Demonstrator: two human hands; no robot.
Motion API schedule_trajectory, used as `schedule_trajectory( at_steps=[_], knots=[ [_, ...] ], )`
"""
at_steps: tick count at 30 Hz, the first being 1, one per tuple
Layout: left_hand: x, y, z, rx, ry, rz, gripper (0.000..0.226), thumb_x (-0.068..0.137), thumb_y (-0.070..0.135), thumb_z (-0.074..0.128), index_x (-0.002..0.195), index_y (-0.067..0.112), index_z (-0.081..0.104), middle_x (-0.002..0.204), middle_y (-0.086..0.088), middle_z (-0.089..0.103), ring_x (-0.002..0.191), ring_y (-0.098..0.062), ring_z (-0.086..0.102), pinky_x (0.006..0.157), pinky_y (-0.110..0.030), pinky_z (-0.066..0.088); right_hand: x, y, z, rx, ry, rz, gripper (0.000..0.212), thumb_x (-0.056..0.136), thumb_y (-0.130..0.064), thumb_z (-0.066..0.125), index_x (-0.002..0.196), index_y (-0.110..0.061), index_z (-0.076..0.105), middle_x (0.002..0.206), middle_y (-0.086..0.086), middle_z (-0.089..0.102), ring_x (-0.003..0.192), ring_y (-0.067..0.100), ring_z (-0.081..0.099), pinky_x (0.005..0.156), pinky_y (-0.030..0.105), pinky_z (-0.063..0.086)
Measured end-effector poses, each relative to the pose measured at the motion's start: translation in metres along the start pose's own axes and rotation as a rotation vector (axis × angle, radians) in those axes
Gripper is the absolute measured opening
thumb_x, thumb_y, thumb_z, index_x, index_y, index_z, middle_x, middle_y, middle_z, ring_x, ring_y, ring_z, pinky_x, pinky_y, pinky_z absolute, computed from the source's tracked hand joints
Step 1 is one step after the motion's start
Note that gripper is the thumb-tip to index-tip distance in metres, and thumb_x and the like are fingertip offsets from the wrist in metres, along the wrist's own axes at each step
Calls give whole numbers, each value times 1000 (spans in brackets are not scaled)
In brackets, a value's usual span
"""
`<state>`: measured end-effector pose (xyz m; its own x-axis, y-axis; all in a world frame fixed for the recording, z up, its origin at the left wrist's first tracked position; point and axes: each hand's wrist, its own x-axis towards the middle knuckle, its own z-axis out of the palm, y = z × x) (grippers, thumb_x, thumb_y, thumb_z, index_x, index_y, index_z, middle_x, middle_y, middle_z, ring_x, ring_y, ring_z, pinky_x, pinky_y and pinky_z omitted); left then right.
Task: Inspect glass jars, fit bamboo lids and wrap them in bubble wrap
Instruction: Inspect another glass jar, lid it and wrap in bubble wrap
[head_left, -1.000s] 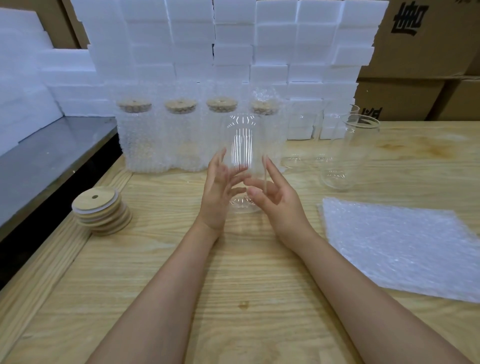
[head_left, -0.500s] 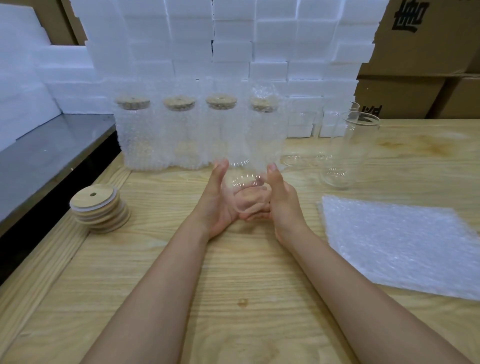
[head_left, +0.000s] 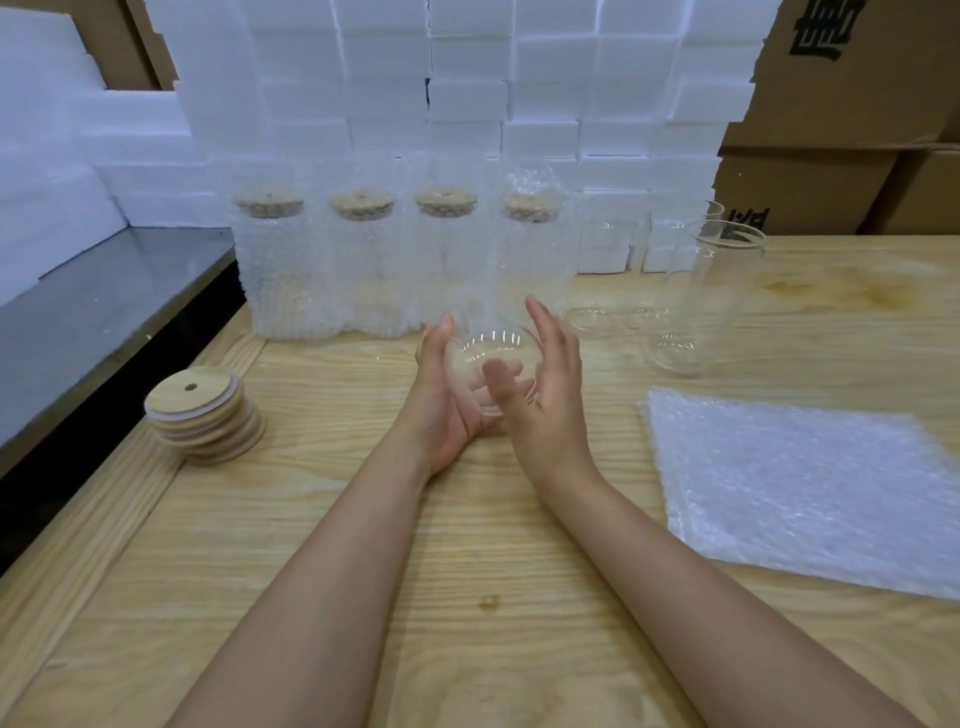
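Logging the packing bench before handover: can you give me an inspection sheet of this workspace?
Surface: pale wooden table, one small dark spot near the front.
Job's things: glass jar tilted between both hands; four wrapped jars with lids in a row behind; bare jars at right; bamboo lids stacked at left; bubble wrap sheet lying flat at right.
Clutter: nothing seen.
Grippers: left hand cradles the jar; right hand lies flat against its side.
Cables: nothing seen.
Surroundings: white foam blocks, cardboard boxes, grey counter at left.

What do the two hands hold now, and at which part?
A clear glass jar, one round end toward the camera. The left hand cups its side wall; the right hand presses the opposite side.
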<state>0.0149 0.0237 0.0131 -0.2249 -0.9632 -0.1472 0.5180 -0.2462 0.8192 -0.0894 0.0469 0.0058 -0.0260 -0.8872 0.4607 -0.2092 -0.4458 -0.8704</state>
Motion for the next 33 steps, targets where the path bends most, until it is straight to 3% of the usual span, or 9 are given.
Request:
schedule_trajectory(
  at_steps=[5, 9, 12, 16, 21, 23, 25, 29, 33],
  knots=[
    [-3, 0, 3, -45, -9, -47, 104, 73, 68, 43, 154, 20, -1, 138, -35, 42, 107, -43, 63, 69, -40, 60, -2, 1, 2, 97, 36, 50, 74, 62, -59, 70, 128, -39, 42, 130, -30, 44, 122, -25, 33, 110, 24, 34],
    [-3, -1, 4, -3, 6, 35, 102, 69, 64, 44, 153, 25, 4, 138, -28, 45, 110, -39, 63, 62, -37, 59, 0, 1, 4, 118, 60, 50, 55, 74, -57, 63, 123, -38, 46, 131, -24, 48, 118, -22, 39, 104, 21, 40],
    [-3, -1, 3, -5, -20, 49, 98, 70, 62, 45, 151, 18, 15, 101, -23, 69, 80, -32, 71, 57, -35, 58, 1, 1, 3, 138, 64, 60, 47, 86, -51, 47, 128, -30, 51, 134, -16, 52, 119, -12, 46, 98, 9, 35],
    [-1, -1, 2, 12, -17, 9, 85, 83, 64, 36, 151, 16, 17, 131, -35, 50, 100, -43, 61, 75, -44, 55, 2, 2, 3, 164, 93, 52, 44, 94, -43, 33, 127, -25, 55, 127, -20, 54, 115, -20, 43, 95, 1, 30],
    [-3, 0, 3, 12, -19, 39, 94, 77, 62, 41, 152, 15, 11, 121, -31, 59, 87, -38, 67, 65, -39, 59, 3, 2, 2, 206, 56, 63, 33, 95, -42, 47, 124, -27, 53, 130, -3, 59, 124, 5, 50, 105, 19, 37],
    [-3, -1, 3, 11, -1, 63, 97, 74, 60, 44, 153, 19, 5, 110, -23, 65, 85, -36, 68, 62, -38, 58, 4, 1, 1, 244, 54, 58, 29, 90, -39, 57, 118, -31, 53, 128, -12, 57, 125, 2, 48, 100, 13, 38],
    [-2, -2, 3, 8, 24, 87, 99, 72, 60, 47, 153, 23, 4, 102, -19, 66, 84, -36, 69, 60, -39, 59, 4, 0, 0, 273, 40, 62, 35, 85, -36, 67, 116, -33, 53, 128, -18, 55, 124, -7, 46, 97, 10, 37],
    [1, -2, 1, 25, 35, 48, 101, 69, 64, 47, 152, 28, 2, 127, -30, 52, 101, -44, 65, 74, -46, 58, 3, 0, -2, 187, -27, 91, 63, 74, -30, 80, 129, -29, 48, 125, -30, 48, 121, -22, 36, 110, 36, 38],
    [3, -4, -4, -5, 30, 47, 96, 71, 64, 50, 150, 34, 3, 125, -29, 53, 107, -49, 61, 86, -50, 55, 2, 3, -8, 49, -146, 50, 87, 67, -29, 85, 139, -32, 37, 137, -28, 39, 124, -24, 29, 113, 31, 34]
  ],
)
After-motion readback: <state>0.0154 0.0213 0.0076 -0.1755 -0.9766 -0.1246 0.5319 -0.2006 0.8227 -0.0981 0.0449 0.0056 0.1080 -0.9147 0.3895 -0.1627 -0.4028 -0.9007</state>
